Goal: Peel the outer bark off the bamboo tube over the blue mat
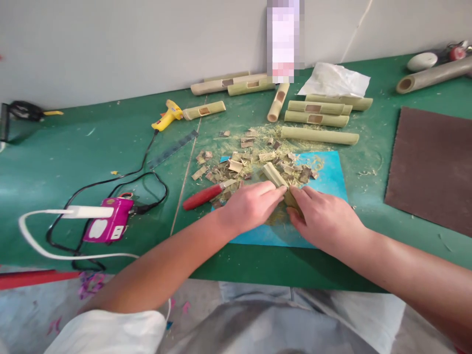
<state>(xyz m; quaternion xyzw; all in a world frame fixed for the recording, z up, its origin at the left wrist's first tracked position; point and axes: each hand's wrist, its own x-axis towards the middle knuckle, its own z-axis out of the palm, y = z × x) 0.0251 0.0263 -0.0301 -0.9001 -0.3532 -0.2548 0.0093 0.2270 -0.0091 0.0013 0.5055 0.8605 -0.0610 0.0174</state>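
Observation:
Over a blue sheet [335, 172], both my hands grip one bamboo tube [274, 173], which slants up and to the left. My left hand [254, 204] closes on its middle, and my right hand [319, 214] wraps its nearer end, fingertips almost touching the left ones. The fingers hide much of the tube. Cut bamboo chips [236, 166] and shavings lie heaped just beyond my hands. Beside my left wrist rests a red-handled knife [202, 196], its short blade pointing toward the chips.
Several bamboo tubes [319, 135], some notched, lie toward the wall. To the left are a yellow hot glue gun [168, 117], a clear ruler [173, 150] and a magenta power adapter [110, 227] with looping cables. A dark brown mat [431, 167] and white paper [335, 81] are on the right.

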